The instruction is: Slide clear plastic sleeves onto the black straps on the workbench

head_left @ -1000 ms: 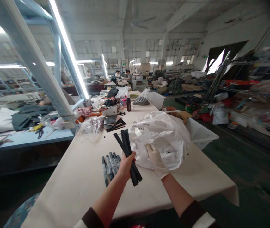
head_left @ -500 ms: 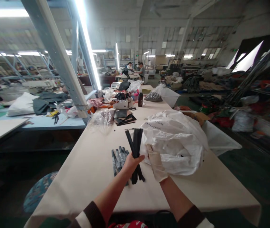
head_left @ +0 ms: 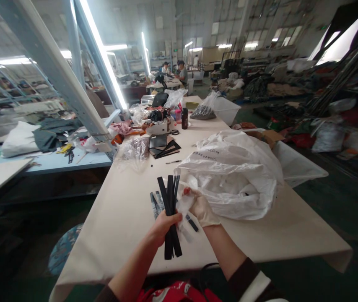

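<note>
Over the cream table point(head_left: 119, 218), the left hand point(head_left: 162, 226) is clutching black strips point(head_left: 169, 209) while the gloved right hand point(head_left: 202, 209) is pinching a clear sleeve point(head_left: 183, 209).

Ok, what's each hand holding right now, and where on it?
The bare left hand grips a bundle of flat black strips around its lower half. The gloved right hand pinches a small clear plastic sleeve by its upper edge.

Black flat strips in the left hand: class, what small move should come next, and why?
Probably lay the bundle of black flat strips beside the wrapped dark strips on the table: the left hand grips them upright, while the gloved right hand pinches a clear plastic sleeve.
</note>
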The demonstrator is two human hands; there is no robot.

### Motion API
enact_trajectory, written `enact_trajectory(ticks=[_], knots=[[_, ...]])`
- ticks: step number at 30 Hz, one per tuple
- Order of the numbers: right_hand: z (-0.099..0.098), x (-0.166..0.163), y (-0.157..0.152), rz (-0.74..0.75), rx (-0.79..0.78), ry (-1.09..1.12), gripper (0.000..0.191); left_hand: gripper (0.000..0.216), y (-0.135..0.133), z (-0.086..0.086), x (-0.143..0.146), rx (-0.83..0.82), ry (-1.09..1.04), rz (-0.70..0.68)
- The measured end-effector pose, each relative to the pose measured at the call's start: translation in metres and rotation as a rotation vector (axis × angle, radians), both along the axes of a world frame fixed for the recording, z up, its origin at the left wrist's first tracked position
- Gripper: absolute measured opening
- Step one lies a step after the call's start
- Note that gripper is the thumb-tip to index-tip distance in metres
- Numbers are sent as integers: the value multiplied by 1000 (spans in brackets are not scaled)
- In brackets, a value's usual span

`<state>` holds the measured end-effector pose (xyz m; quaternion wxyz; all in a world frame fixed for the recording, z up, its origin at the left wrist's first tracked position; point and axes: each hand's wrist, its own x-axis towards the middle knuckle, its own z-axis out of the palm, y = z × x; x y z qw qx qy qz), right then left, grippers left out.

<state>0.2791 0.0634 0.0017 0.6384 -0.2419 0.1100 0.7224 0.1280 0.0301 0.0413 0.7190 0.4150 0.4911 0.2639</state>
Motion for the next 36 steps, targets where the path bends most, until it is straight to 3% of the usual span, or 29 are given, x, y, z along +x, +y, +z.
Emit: enact_trajectory(ticks=[9, 14, 17, 20, 25, 29, 36], knots=[[-10, 7, 17, 108, 119, 61, 7, 26, -2, 3, -11, -42, 98, 13], [-13, 34, 33, -75, 57, -10, 16, 24, -11, 6, -40, -7, 118, -22], [-14, 61, 35, -180, -7, -91, 23, 28, -11, 9, -67, -45, 134, 69], [-22, 70, 25, -132, 5, -126, 23, 31, -2, 14, -84, -32, 111, 228], [-32, 33, -2, 178, 81, -3, 5, 31, 15, 26, -78, 69, 143, 360], [-20, -7, -23, 309, 162, 8, 23, 27, 16, 27, -57, 60, 170, 235], [0, -45, -56, 422, 333, -536, 40, 20, 9, 18, -29, 88, 88, 147]])
